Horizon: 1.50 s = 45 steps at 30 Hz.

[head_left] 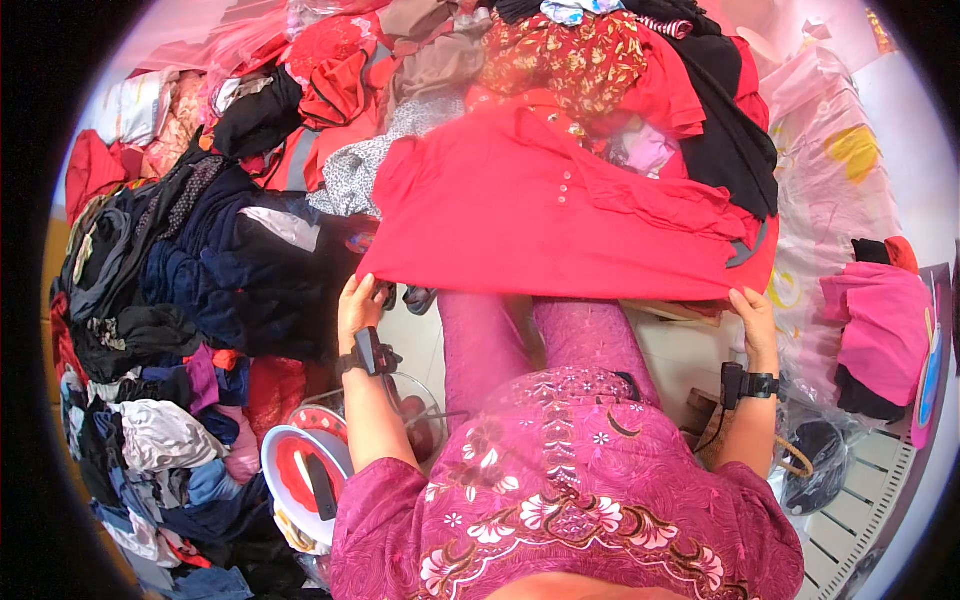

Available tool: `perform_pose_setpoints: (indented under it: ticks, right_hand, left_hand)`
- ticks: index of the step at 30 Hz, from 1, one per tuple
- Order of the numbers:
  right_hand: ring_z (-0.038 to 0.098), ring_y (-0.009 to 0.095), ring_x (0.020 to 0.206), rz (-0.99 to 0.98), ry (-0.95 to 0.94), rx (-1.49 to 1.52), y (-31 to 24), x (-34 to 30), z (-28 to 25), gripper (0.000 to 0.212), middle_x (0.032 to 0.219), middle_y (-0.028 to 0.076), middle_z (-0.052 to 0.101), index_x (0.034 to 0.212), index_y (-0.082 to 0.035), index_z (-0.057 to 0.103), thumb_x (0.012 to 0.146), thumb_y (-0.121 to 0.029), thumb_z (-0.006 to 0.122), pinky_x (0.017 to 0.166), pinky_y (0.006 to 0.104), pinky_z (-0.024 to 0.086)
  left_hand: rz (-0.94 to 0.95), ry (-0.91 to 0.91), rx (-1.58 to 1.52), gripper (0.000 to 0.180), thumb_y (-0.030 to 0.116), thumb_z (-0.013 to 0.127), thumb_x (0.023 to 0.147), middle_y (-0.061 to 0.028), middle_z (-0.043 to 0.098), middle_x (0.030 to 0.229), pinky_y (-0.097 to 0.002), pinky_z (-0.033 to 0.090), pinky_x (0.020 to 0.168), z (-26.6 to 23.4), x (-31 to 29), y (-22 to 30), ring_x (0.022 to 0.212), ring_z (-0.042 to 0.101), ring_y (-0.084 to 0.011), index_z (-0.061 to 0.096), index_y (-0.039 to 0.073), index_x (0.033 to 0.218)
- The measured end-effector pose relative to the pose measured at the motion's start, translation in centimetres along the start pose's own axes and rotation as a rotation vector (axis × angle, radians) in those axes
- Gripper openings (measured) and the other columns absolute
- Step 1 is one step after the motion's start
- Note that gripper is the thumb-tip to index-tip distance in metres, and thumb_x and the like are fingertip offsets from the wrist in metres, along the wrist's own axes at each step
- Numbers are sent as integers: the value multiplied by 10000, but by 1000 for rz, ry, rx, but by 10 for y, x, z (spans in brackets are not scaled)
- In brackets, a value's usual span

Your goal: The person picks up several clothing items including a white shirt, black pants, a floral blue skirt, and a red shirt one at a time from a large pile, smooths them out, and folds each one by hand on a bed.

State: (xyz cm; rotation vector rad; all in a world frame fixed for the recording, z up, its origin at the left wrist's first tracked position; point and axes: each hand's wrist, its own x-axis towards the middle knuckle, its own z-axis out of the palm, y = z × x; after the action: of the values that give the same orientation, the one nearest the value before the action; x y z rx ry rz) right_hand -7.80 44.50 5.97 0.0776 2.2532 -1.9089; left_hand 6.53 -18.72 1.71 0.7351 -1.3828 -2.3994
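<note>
A red shirt [500,220] with a short row of small pale buttons is spread wide in front of my knees. My left hand [361,304] pinches its near left corner between thumb and fingers. At the near right corner, my right hand [752,314] grips the same edge. The near edge runs fairly straight between both hands, while the far part lies over the clothes heap, with folds bunched toward the right. A dark grey strip [750,243] shows beside the shirt's right side. Both wrists wear black strapped devices.
Beyond the shirt lies a heap of clothes with a red-and-gold floral cloth [575,60] and a black garment [725,120]. Dark clothes [210,260] pile up at left. A pale bucket [340,455] stands by my left arm. Folded pink cloth [880,320] rests at far right.
</note>
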Motion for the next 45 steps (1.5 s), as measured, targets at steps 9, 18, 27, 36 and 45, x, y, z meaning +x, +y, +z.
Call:
perform_pose_setpoints:
  ticks: [9, 18, 27, 36, 45]
  right_hand:
    - [544, 86, 546, 33, 23, 186, -46, -14, -5, 133, 637, -3, 569, 800, -88, 586, 884, -188, 613, 533, 215, 426]
    - [574, 100, 578, -348, 141, 305, -141, 42, 0, 134, 734, 39, 640, 918, -47, 625, 911, -174, 582, 558, 221, 464]
    - [528, 107, 581, -580, 164, 311, -216, 6, -40, 161, 783, 32, 622, 974, -24, 611, 943, -157, 526, 555, 237, 419]
    - [610, 98, 560, -208, 173, 233, -156, 118, -36, 153, 757, 11, 643, 957, -73, 628, 884, -208, 622, 486, 209, 484]
    - [638, 126, 751, -74, 145, 232, -97, 127, -23, 163, 916, 43, 657, 981, -52, 622, 885, -184, 618, 630, 222, 517]
  left_hand:
    - [150, -124, -58, 513, 148, 562, 914, 33, 567, 850, -165, 368, 517, 12, -34, 43, 688, 487, -45, 373, 47, 1380]
    - [470, -231, -201, 77, 75, 573, 898, -40, 656, 940, -321, 489, 787, 79, 21, 140, 812, 599, -175, 608, 97, 963]
    - [656, -387, -242, 113, 120, 562, 917, -75, 647, 989, -359, 480, 830, 92, -19, 230, 870, 607, -165, 606, 65, 1006]
    - [308, -174, 7, 252, 90, 671, 839, -38, 625, 885, -302, 480, 636, 146, 101, 166, 734, 626, -195, 514, 106, 1036]
    - [51, -244, -87, 59, 115, 561, 913, -69, 620, 922, -335, 506, 735, 127, 145, 78, 866, 617, -213, 551, 75, 955]
